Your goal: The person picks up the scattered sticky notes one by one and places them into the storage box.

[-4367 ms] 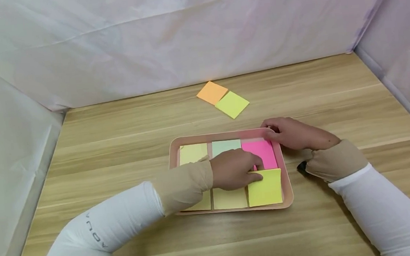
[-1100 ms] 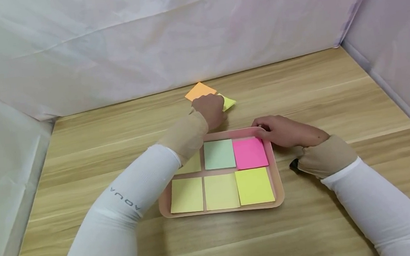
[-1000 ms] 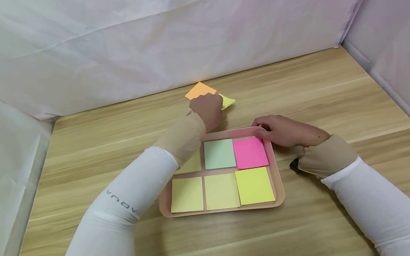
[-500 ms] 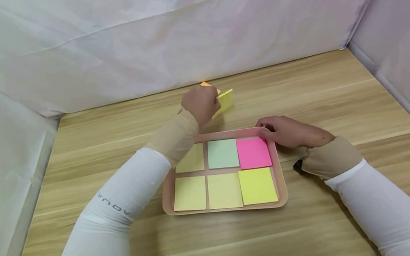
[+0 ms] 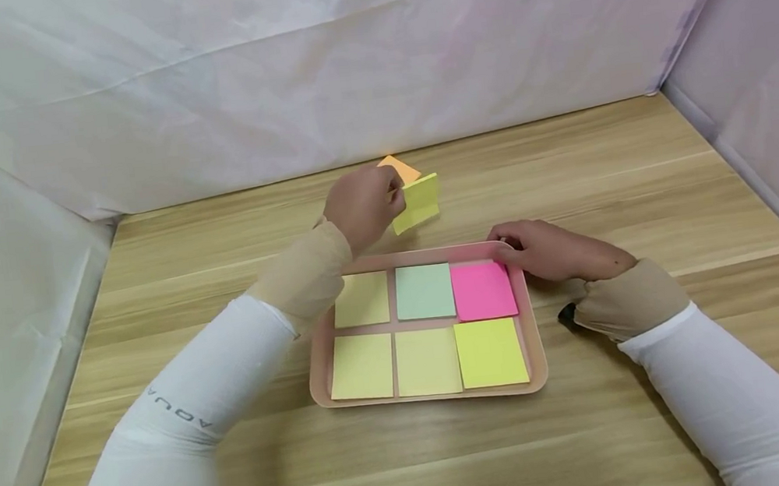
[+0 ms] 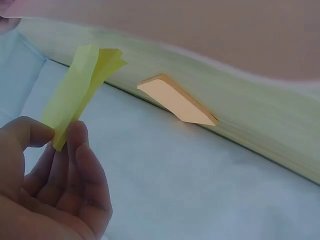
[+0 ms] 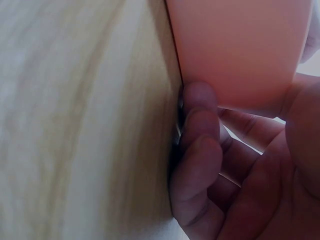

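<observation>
My left hand (image 5: 362, 205) pinches a yellow sticky note pad (image 5: 422, 199) by one edge, above the table just behind the tray. In the left wrist view its sheets (image 6: 75, 92) part slightly at the far end, with thumb and fingertips closed on the near end. My right hand (image 5: 548, 249) grips the far right corner of a pink tray (image 5: 419, 258), thumb over the rim and fingers curled low against the outer wall (image 7: 240, 55). Inside the tray lie two rows of sticky note pads: pale yellow (image 5: 361, 300), green (image 5: 424, 292) and pink (image 5: 483, 290) behind, yellow shades (image 5: 492, 353) in front.
An orange sticky note pad (image 5: 402, 167) lies at the back of the wood-grain table (image 5: 598, 144), close to the white cloth wall (image 5: 318, 85), partly behind the left hand. Cloth walls also stand at left and right.
The left hand went from the front right yellow pad in the tray to the back, picked up the yellow pad beside the orange one, and drew it left. The right hand keeps its grip.
</observation>
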Tool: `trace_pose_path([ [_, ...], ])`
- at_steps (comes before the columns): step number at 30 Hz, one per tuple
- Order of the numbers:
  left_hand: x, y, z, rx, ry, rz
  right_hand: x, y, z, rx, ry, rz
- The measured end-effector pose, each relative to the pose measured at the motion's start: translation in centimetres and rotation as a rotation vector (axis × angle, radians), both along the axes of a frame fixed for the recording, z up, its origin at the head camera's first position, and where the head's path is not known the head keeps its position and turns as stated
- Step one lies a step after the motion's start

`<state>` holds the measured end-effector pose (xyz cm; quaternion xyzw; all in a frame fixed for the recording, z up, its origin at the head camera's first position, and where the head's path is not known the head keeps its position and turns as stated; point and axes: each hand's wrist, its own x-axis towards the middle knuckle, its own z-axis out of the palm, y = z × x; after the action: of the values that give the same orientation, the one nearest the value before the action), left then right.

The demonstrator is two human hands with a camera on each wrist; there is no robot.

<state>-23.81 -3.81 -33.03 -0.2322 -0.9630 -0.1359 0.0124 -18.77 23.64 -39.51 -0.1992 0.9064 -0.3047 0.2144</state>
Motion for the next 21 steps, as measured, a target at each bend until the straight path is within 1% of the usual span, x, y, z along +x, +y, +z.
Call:
trace_pose_path([
  [3, 0.8, -0.9, 0.3, 0.059, -0.014, 0.006, 0.0, 0.0, 0.0, 0.0, 0.0, -0.001],
  [8, 2.0, -2.4, 1.0, 0.131, -0.006, -0.005, 0.0, 0.1, 0.0, -0.002, 0.006, 0.004],
  [10, 2.4, -3.0, 1.2, 0.144, -0.01, -0.008, 0.0, 0.1, 0.0, -0.001, 0.005, 0.002],
  [12, 2.8, -3.6, 1.3, 0.159, -0.029, 0.001, 0.0, 0.2, 0.0, 0.0, 0.002, -0.002],
  [21, 4.5, -5.6, 1.8, 0.19, -0.114, 0.061, -0.1, 0.3, 0.0, -0.005, 0.003, 0.0],
])
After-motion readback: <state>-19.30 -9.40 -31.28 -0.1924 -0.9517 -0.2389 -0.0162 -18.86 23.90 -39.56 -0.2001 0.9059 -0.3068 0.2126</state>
